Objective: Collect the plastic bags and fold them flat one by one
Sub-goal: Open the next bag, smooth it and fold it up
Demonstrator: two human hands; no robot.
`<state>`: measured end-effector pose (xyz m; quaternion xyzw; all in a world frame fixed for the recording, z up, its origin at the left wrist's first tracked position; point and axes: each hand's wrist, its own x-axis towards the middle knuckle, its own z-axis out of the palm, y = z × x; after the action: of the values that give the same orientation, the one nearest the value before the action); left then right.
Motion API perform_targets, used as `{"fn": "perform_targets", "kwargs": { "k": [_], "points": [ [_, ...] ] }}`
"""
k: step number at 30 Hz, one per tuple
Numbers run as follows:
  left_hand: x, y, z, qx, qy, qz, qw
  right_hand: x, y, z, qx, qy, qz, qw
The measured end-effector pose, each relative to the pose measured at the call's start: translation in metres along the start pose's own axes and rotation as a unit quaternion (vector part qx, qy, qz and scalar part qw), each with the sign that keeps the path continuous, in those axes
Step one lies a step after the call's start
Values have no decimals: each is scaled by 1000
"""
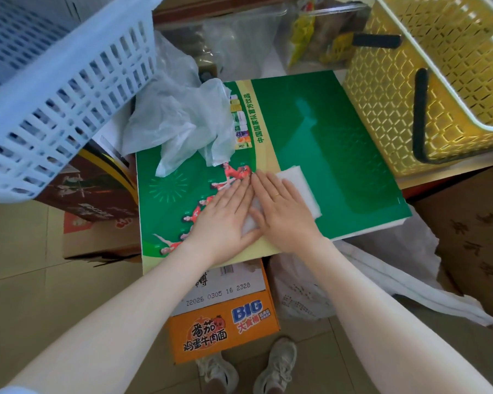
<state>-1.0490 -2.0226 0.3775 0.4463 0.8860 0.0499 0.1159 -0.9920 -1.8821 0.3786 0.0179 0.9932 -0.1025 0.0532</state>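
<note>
Both hands lie flat over the folded white bag, so its middle and near-left part are covered; only a strip past the right hand and a sliver between it and the left hand show. Beyond the left hand, the blue basket runs off the top and left edges. Beyond the right hand, the yellow basket is cut by the right edge. Print under the crumpled clear bag is hidden.

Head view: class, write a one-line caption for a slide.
Both hands, left hand and right hand, press a folded white bag flat on a green board.
</note>
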Motion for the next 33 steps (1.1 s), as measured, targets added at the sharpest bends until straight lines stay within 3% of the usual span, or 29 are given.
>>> {"fn": "perform_targets", "kwargs": {
  "k": [5, 14, 20, 24, 27, 30, 33],
  "points": [
    [1, -3, -1, -4, -2, 2, 1000, -6, 21, 3, -52, 1, 17, 999],
    [7, -6, -11, 1, -53, 23, 998, -16, 42, -8, -26, -64, 141, 988],
    [5, -17, -23, 56, -57, 170, 982, -18, 41, -14, -10, -86, 137, 987],
    [2, -22, -29, 49, -92, 163, 981, -20, 45, -15, -15, -82, 119, 989],
    [-4, -11, -33, 53, -48, 176, 982, -25, 46, -17, -8, -70, 50, 996],
    [-8, -13, -24, 50, 50, 209, 975, -33, 45, -18, 12, -84, 12, 996],
    [-13, -8, -32, -24, 83, 198, 976, -43, 43, -25, 26, -73, -25, 997]
  ]
}}
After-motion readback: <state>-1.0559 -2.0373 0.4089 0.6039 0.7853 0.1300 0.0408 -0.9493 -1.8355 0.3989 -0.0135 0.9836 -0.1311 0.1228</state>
